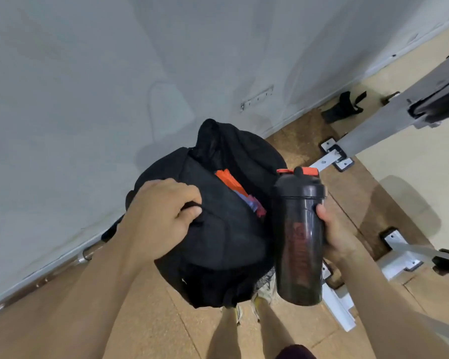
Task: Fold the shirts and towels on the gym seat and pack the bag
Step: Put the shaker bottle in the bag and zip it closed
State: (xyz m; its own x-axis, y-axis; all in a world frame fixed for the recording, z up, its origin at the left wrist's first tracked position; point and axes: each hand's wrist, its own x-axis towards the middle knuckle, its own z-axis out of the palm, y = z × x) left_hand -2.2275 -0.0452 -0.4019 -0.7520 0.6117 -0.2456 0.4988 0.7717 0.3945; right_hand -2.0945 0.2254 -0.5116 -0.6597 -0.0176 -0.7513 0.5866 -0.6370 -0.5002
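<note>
Over a brown, cork-like floor [145, 320], close to a pale grey wall [88, 99], a person holds a black bag [226, 244] in front of their legs. The left hand [161, 216] grips the bag's top edge, with fingers and thumb curled round a fold or strap of the black fabric. The bag's mouth gapes open, and folded orange and purple cloth [228, 181] shows inside. Whether the bag rests on anything underneath cannot be told.

The right hand [335, 237] is wrapped round a dark see-through bottle [300, 237] with an orange cap, holding it upright just beside the bag's right side. Light shoes [265, 291] show below the bag.

A white skirting board [290, 123] runs along the foot of the wall. To the right the brown flooring meets a cream floor [412, 164], and a grey and white metal frame [389, 120] is bolted down across both. A black strap [344, 107] lies on the floor near the wall. At the lower left, a metal bar [86, 255] lies along the skirting.
</note>
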